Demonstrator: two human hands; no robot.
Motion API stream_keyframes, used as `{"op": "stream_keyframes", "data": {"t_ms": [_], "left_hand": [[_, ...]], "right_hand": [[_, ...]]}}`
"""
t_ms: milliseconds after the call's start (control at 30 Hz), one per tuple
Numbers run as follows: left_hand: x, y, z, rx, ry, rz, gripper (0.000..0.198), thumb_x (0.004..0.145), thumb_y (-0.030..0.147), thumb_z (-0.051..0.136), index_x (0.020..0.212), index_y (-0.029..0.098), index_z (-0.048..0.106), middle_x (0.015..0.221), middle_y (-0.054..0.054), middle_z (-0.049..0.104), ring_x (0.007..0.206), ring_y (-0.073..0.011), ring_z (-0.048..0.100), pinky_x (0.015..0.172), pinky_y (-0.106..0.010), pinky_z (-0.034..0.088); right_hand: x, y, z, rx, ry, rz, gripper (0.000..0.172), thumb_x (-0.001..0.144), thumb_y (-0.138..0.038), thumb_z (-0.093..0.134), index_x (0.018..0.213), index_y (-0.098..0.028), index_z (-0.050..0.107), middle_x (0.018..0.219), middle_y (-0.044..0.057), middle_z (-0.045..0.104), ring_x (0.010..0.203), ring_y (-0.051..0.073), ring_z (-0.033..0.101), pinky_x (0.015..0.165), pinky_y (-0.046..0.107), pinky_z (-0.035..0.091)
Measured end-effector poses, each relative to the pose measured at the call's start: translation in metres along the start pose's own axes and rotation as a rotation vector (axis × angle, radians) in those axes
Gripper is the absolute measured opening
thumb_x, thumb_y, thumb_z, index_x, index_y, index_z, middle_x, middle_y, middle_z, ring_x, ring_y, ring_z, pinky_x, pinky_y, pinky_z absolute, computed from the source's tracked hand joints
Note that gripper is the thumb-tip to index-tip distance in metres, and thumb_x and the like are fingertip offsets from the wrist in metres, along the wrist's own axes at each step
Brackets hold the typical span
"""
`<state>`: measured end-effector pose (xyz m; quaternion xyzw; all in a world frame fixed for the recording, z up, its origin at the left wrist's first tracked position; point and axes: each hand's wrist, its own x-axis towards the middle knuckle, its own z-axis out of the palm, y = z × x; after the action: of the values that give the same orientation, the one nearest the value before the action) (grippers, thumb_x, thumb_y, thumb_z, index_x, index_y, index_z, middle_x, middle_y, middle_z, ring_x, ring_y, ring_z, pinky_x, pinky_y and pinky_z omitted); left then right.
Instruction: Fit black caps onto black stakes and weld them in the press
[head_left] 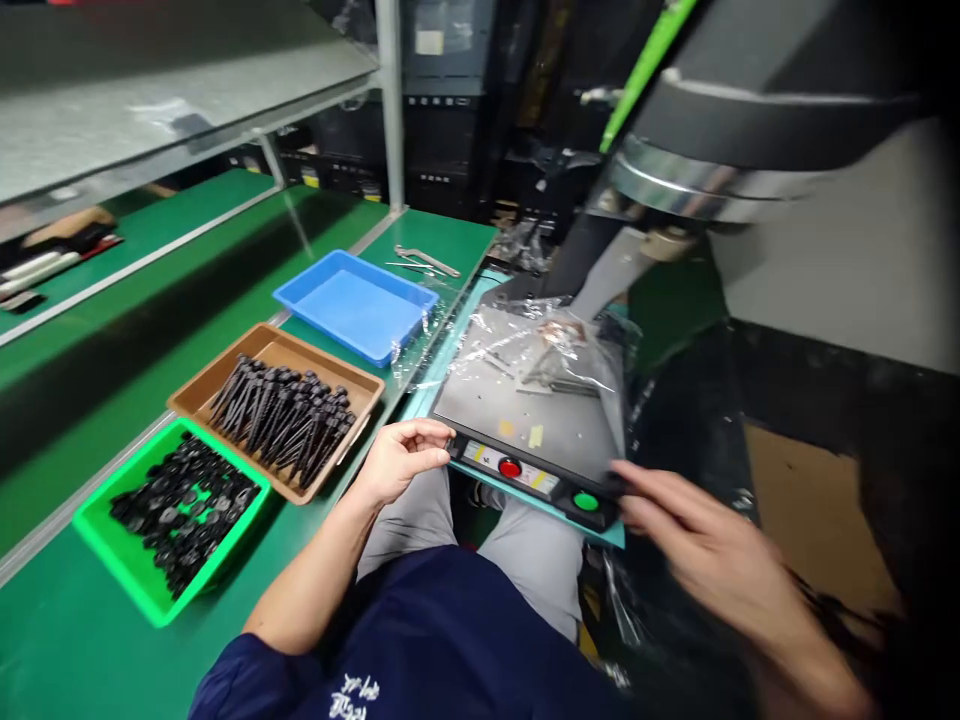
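1. Left hand is at the left end of the machine's front panel. Thumb and forefinger are close together right by the corner, other fingers curled in. Can't tell if they're actually pinching anything.
2. Right hand is at the panel's other end, beside the green button. It's pretty blurry, fingers reaching toward the edge, so can't tell if it's gripping or just touching.
3. The panel sits between the two hands, right above the person's lap, with a red button around the middle. Behind it is a gray metal plate partly under clear plastic.
4. Over on the green bench, left side: a green tray of small black parts, then a brown tray with long black pieces, then a blue tray. A wrench lies past that.
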<state>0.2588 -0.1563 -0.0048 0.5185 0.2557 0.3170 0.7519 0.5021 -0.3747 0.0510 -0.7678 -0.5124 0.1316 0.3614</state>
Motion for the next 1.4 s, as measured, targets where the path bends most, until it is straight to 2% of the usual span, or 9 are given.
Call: {"op": "stream_keyframes", "data": {"t_ms": [67,133,233,467,733,867,1000,1167,1400], "left_hand": [[0.004,-0.005,0.02,-0.005,-0.095,-0.018,0.031,0.057,0.019,0.088,0.086,0.016,0.076,0.097,-0.008,0.073,0.081,-0.0166,0.066,0.073,-0.029,0.054],[0.005,-0.007,0.033,-0.011,-0.168,-0.036,0.03,0.057,0.018,0.088,0.085,0.016,0.076,0.096,-0.008,0.072,0.082,-0.0169,0.066,0.074,-0.03,0.054],[0.003,-0.009,0.04,-0.009,-0.218,-0.033,0.029,0.057,0.019,0.088,0.084,0.017,0.076,0.095,-0.007,0.072,0.084,-0.018,0.067,0.075,-0.031,0.055],[0.002,-0.008,0.04,0.059,-0.207,-0.008,0.024,0.059,0.023,0.087,0.079,0.017,0.075,0.092,-0.008,0.072,0.087,-0.0211,0.067,0.077,-0.034,0.056],[0.003,-0.009,0.049,0.067,-0.143,-0.019,0.024,0.059,0.026,0.087,0.078,0.017,0.075,0.094,-0.008,0.073,0.084,-0.0217,0.068,0.079,-0.038,0.057],[0.004,-0.009,0.05,0.121,-0.132,-0.033,0.024,0.06,0.027,0.087,0.079,0.018,0.075,0.095,-0.008,0.073,0.084,-0.0219,0.068,0.079,-0.037,0.056],[0.007,-0.008,0.05,0.14,-0.157,-0.022,0.023,0.06,0.026,0.087,0.078,0.018,0.076,0.092,-0.008,0.073,0.084,-0.0216,0.068,0.077,-0.035,0.057],[0.01,-0.01,0.048,0.168,-0.224,0.053,0.018,0.061,0.026,0.087,0.074,0.02,0.076,0.085,-0.007,0.071,0.084,-0.0221,0.068,0.074,-0.035,0.056],[0.007,-0.022,0.047,0.441,-0.271,0.297,0.021,0.075,0.023,0.077,0.095,0.027,0.077,0.104,-0.008,0.072,0.099,-0.0234,0.065,0.09,-0.039,0.052]], "right_hand": [[-0.003,-0.013,0.034,0.281,-0.168,0.103,0.029,0.089,-0.041,0.058,0.108,-0.022,0.069,0.095,0.008,0.071,0.078,0.021,0.069,0.068,0.031,0.057],[0.004,-0.024,0.067,0.515,-0.194,0.186,0.028,0.086,-0.04,0.061,0.103,-0.018,0.067,0.085,0.007,0.071,0.067,0.019,0.067,0.062,0.03,0.057],[0.015,-0.029,0.092,0.582,-0.162,0.164,0.021,0.084,-0.036,0.065,0.093,-0.017,0.067,0.076,0.004,0.069,0.063,0.017,0.066,0.061,0.029,0.056],[0.011,-0.022,0.096,0.669,-0.156,0.152,0.02,0.084,-0.036,0.066,0.091,-0.017,0.067,0.069,0.002,0.066,0.059,0.016,0.063,0.056,0.028,0.053],[0.008,-0.025,0.112,0.459,0.169,-0.098,0.003,0.086,-0.023,0.066,0.085,-0.023,0.069,0.085,0.004,0.07,0.08,0.02,0.066,0.074,0.032,0.055],[0.006,-0.027,0.115,0.422,0.259,-0.156,0.009,0.087,-0.018,0.064,0.087,-0.025,0.07,0.086,0.004,0.071,0.083,0.02,0.067,0.079,0.035,0.054],[0.005,-0.025,0.117,0.623,0.224,-0.036,0.004,0.084,-0.027,0.069,0.082,-0.024,0.07,0.084,0.004,0.07,0.078,0.02,0.066,0.07,0.033,0.055],[0.007,-0.022,0.114,0.958,0.0,0.15,0.02,0.076,-0.036,0.078,0.08,-0.02,0.067,0.074,0.002,0.065,0.059,0.014,0.06,0.049,0.026,0.049],[0.006,-0.013,0.122,1.003,0.115,0.226,0.025,0.073,-0.039,0.079,0.08,-0.02,0.064,0.069,0.0,0.063,0.057,0.014,0.06,0.049,0.025,0.049]]}}
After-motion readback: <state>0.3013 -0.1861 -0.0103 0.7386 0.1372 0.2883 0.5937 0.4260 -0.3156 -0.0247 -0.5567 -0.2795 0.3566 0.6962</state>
